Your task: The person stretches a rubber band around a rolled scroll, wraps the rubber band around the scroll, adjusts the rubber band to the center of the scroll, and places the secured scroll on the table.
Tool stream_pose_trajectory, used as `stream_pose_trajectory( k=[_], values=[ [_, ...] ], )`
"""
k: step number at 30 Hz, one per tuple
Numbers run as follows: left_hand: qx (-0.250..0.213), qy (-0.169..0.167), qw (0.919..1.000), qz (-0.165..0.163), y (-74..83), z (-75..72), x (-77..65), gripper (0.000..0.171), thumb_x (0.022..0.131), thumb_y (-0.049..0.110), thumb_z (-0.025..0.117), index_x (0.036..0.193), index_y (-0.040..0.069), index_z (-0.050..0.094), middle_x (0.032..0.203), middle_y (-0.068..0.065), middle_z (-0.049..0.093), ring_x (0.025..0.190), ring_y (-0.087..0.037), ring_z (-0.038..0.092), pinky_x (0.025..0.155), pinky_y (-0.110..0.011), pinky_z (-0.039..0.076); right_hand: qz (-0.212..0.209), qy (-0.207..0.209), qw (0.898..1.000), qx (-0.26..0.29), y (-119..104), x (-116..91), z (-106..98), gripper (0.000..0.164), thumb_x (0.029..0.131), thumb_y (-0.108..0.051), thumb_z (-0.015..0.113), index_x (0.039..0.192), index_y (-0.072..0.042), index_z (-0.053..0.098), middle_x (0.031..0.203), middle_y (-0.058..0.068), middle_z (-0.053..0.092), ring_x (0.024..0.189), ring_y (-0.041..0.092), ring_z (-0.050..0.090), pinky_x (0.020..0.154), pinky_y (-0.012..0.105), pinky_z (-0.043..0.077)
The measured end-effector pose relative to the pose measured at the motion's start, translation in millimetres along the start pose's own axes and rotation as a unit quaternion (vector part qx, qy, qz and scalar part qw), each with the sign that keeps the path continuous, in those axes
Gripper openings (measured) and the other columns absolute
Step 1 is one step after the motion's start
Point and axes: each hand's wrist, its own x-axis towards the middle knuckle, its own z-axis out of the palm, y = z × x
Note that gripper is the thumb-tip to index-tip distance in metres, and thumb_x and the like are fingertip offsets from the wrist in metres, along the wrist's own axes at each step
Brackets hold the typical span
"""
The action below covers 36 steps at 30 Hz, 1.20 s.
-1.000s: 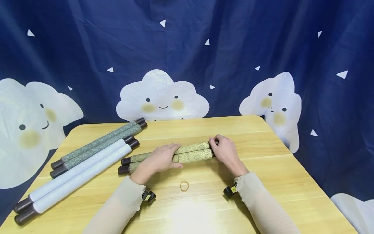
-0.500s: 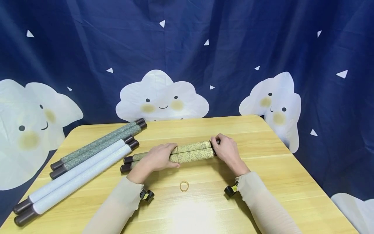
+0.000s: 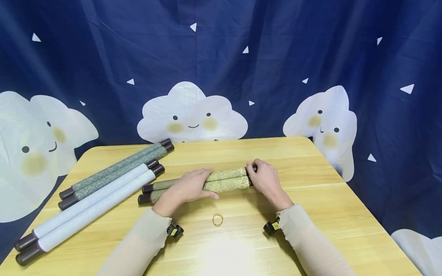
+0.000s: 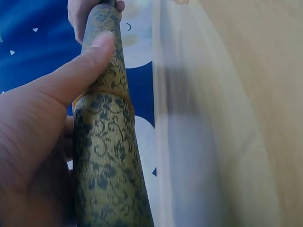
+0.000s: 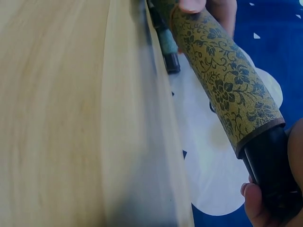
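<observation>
A gold-green scroll (image 3: pixel 226 180) with a dark floral pattern, rolled from both ends into two parallel rolls with dark end knobs, is held just above the table. My left hand (image 3: pixel 189 187) grips it near the middle, thumb along the near roll. My right hand (image 3: pixel 266 177) holds the dark knobs (image 5: pixel 271 165) at its right end. A rubber band (image 4: pixel 102 92) circles the scroll by the left thumb; in the head view the left hand hides it. Another rubber band (image 3: pixel 217 219) lies on the table in front of the scroll.
To the left on the wooden table (image 3: pixel 328 214) lie a white double scroll (image 3: pixel 93 205) and, behind it, a grey-green double scroll (image 3: pixel 121 168), both slanted. A blue curtain (image 3: pixel 276 76) with cloud faces hangs behind the table.
The held scroll shifted slightly right with both hands, then back left. The left hand now covers the rubber band around it in the head view. The loose band and other scrolls stayed put.
</observation>
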Motion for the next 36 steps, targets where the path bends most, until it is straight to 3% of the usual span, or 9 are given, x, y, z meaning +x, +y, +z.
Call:
stream_pose_trajectory(
  k=[7, 21, 36],
  values=[
    [0.008, -0.02, 0.9997, -0.014, -2.7, -2.7, -1.1, 0.096, 0.079, 0.059, 0.072, 0.15, 0.005, 0.036, 0.148, -0.017, 0.043, 0.133, -0.035, 0.043, 0.111, -0.051, 0.032, 0.001, 0.004, 1.0, 0.011, 6.5, 1.8, -1.3, 0.036, 0.099, -0.039, 0.049, 0.094, -0.01, 0.07, 0.089, 0.009, 0.071, 0.084, 0.033, 0.066, 0.078, 0.047, 0.052],
    [0.026, -0.011, 0.9995, -0.012, -10.4, -5.5, -2.8, 0.094, 0.078, 0.059, 0.073, 0.146, 0.003, 0.041, 0.144, -0.017, 0.048, 0.129, -0.034, 0.048, 0.108, -0.049, 0.038, 0.023, 0.0, 1.0, 0.002, 12.4, 6.2, -7.7, 0.041, 0.099, -0.044, 0.046, 0.097, -0.012, 0.071, 0.093, 0.009, 0.071, 0.089, 0.036, 0.066, 0.081, 0.048, 0.051],
    [-0.003, -0.022, 0.9995, -0.021, -17.0, -12.6, -10.3, 0.089, 0.078, 0.053, 0.077, 0.146, 0.007, 0.042, 0.144, -0.014, 0.049, 0.129, -0.034, 0.048, 0.108, -0.05, 0.037, 0.018, -0.004, 1.0, 0.008, 11.5, 4.4, -10.7, 0.039, 0.099, -0.042, 0.048, 0.098, -0.01, 0.07, 0.093, 0.01, 0.071, 0.087, 0.035, 0.065, 0.081, 0.049, 0.051]
  ],
)
